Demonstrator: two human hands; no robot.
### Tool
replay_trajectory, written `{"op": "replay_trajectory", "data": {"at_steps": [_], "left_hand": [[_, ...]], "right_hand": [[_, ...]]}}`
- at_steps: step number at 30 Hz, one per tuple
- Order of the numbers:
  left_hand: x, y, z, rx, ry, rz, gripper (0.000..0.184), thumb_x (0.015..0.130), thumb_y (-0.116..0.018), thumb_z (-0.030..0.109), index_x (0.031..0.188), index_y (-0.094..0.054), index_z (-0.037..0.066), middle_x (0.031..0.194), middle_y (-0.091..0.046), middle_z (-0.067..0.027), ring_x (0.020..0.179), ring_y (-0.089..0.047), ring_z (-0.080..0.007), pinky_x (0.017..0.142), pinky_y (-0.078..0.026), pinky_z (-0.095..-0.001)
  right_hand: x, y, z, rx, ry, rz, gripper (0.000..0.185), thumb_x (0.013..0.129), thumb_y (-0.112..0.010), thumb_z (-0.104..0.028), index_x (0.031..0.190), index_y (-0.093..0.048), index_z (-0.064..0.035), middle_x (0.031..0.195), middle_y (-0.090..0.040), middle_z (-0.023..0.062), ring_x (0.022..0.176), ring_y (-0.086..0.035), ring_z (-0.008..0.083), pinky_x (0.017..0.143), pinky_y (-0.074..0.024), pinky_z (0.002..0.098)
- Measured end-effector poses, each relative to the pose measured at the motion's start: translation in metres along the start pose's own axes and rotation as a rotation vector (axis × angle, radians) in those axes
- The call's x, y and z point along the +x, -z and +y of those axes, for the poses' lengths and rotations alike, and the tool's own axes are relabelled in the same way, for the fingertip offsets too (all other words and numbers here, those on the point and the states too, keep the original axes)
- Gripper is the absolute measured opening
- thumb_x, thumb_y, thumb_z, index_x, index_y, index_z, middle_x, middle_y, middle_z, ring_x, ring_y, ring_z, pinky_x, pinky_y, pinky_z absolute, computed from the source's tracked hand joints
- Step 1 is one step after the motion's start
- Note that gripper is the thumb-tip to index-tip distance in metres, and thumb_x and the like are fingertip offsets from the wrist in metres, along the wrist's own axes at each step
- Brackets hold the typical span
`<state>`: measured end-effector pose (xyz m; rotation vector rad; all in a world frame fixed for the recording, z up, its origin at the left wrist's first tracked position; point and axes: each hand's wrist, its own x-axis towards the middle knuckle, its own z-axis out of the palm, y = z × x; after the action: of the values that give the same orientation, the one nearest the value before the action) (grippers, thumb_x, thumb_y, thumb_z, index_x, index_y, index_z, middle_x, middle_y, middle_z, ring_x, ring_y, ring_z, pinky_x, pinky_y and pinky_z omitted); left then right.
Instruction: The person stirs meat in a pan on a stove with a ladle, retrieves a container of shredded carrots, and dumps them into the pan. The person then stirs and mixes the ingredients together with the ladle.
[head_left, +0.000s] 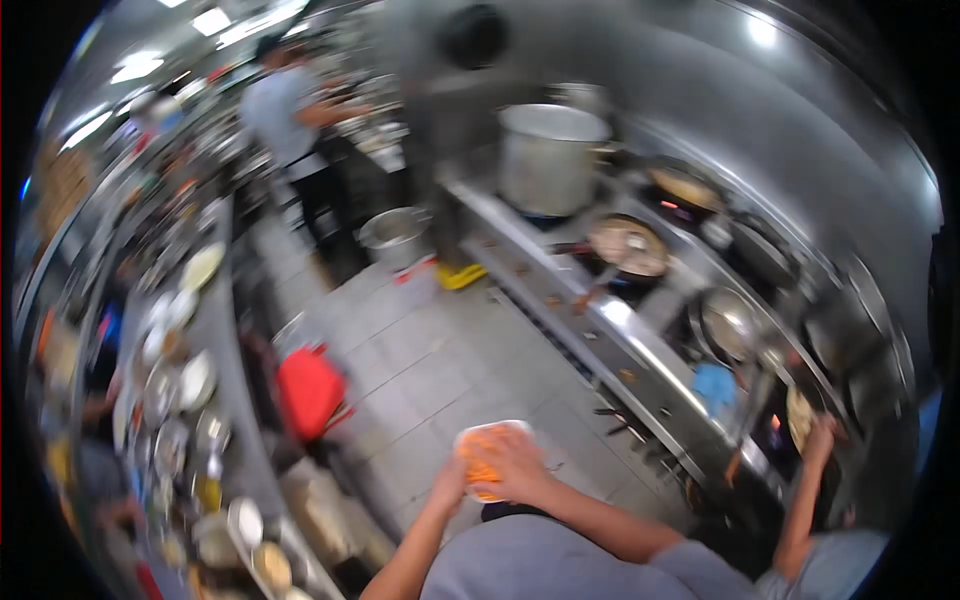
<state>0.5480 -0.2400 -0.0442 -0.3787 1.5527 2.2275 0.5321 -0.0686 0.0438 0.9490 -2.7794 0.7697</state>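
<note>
In front of my body is a small white container [519, 426] filled with orange cut pieces [482, 470] that look like carrot. My left hand [450, 484] is closed on the container's left side. Over the right part of the container lies my right hand [517, 468], touching the orange pieces and covering some of them. Blur hides whether its fingers are pinching any pieces.
A stove counter [560, 275] runs along the right, with a large pot [553, 165], a pan of food [628, 246] and lit burners. A co-worker's hand [822, 436] is at a pan. Another person [285, 115] stands far left. A red bag-like thing [311, 390] is left; dishes line the left counter [225, 300].
</note>
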Motion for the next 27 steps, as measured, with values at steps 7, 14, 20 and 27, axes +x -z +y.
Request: {"op": "replay_trajectory", "data": {"at_steps": [7, 14, 20, 27], "left_hand": [[0.087, -0.033, 0.130, -0.085, -0.089, -0.035, 0.040, 0.093, -0.041, 0.022, 0.129, -0.041, 0.003, 0.121, -0.053, -0.0131, 0.107, -0.056, -0.0217, 0.088, -0.048, -0.0336], [0.198, -0.102, 0.253, 0.134, -0.023, -0.204, 0.038, 0.093, -0.040, 0.017, 0.129, -0.042, 0.005, 0.117, -0.055, -0.0122, 0.102, -0.059, -0.0205, 0.078, -0.052, -0.0326], [0.329, -0.180, 0.324, 0.223, -0.145, -0.487, 0.038, 0.092, -0.040, 0.023, 0.126, -0.043, 0.006, 0.110, -0.056, -0.0112, 0.098, -0.059, -0.0181, 0.073, -0.053, -0.0321], [0.467, -0.295, 0.358, 0.602, -0.154, -0.626, 0.041, 0.089, -0.038, 0.026, 0.126, -0.041, 0.008, 0.111, -0.056, -0.0130, 0.089, -0.063, -0.0250, 0.054, -0.056, -0.0379]], "right_hand": [[0.113, 0.033, 0.063, 0.057, -0.047, 0.064, 0.066, 0.073, -0.067, -0.046, 0.131, -0.048, -0.0231, 0.138, -0.038, 0.0080, 0.129, -0.030, 0.0394, 0.105, -0.0193, 0.0554], [0.196, 0.100, 0.148, -0.032, -0.164, 0.219, 0.068, 0.073, -0.068, -0.045, 0.133, -0.046, -0.0231, 0.143, -0.034, 0.0087, 0.132, -0.026, 0.0413, 0.106, -0.0185, 0.0569], [0.267, 0.172, 0.233, -0.252, -0.248, 0.313, 0.066, 0.074, -0.068, -0.042, 0.133, -0.047, -0.0213, 0.145, -0.031, 0.0093, 0.133, -0.024, 0.0429, 0.104, -0.0225, 0.0582], [0.296, 0.207, 0.374, -0.220, -0.486, 0.518, 0.060, 0.071, -0.068, -0.027, 0.127, -0.050, -0.0133, 0.139, -0.039, 0.0106, 0.130, -0.030, 0.0431, 0.107, -0.0282, 0.0481]]}}
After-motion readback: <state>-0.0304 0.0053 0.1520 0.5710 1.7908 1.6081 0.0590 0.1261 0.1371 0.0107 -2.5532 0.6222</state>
